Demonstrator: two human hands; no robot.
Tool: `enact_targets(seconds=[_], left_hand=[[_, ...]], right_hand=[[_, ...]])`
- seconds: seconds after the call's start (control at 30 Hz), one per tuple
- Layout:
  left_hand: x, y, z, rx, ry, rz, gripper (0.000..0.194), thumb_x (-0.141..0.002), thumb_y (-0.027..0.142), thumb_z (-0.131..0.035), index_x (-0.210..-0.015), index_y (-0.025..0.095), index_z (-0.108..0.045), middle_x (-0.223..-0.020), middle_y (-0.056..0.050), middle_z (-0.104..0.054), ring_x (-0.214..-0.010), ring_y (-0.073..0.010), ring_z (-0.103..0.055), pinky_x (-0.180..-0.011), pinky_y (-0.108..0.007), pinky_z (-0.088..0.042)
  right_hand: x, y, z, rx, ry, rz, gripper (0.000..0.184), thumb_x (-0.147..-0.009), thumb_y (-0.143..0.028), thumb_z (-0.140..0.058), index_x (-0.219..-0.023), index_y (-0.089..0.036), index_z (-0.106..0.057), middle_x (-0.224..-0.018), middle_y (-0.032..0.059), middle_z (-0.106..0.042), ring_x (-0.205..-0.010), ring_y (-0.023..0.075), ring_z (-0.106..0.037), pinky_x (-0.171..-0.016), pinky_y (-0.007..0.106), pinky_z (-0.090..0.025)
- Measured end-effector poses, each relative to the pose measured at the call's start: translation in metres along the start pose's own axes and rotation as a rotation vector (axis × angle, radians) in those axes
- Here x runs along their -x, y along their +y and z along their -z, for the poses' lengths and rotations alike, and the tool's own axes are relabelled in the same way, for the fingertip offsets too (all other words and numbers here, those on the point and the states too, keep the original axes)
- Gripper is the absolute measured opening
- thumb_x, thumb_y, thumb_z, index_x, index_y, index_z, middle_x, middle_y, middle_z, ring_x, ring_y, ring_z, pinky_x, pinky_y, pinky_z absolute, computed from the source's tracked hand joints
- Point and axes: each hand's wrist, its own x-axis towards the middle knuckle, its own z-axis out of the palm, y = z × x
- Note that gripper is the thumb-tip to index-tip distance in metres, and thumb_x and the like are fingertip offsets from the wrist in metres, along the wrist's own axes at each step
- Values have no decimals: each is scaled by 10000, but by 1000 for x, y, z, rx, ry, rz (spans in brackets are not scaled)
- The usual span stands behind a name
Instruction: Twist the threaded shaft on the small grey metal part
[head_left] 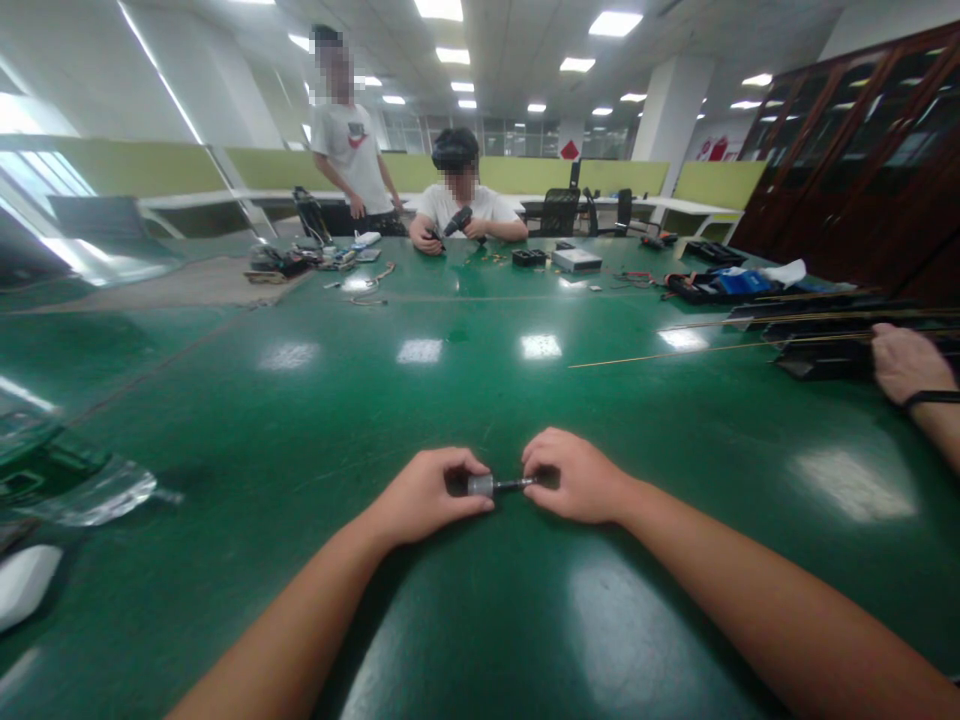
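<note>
Close in front of me, a small grey metal cylinder with a thin dark shaft (481,486) lies level, low over the green tabletop. My left hand (431,497) pinches its thick cylinder end between thumb and fingers. With thumb and fingertips, my right hand (574,477) grips the far tip of the shaft, which points right. The shaft's very end is hidden by those fingers. I cannot tell whether the piece touches the green table (360,400).
At left lie a clear plastic bottle (97,490) and a white object (28,585). Another person's hand (911,365) rests by black channels (825,350) and thin rods at right. Across the table, a seated person (480,205) holds a power drill (457,222); another person (352,150) stands behind.
</note>
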Motion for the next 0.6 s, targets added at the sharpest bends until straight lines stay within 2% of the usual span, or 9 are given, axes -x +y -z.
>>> enact_targets(seconds=[0.6], left_hand=[[0, -2, 0, -2, 7, -8, 271, -755, 381, -784, -926, 179, -724, -882, -28, -739, -814, -197, -676, -748, -288, -524]], right_hand=[[1, 1, 1, 17, -4, 8, 68, -753, -176, -724, -800, -201, -682, -919, 44, -709, -901, 204, -629, -858, 356, -501]])
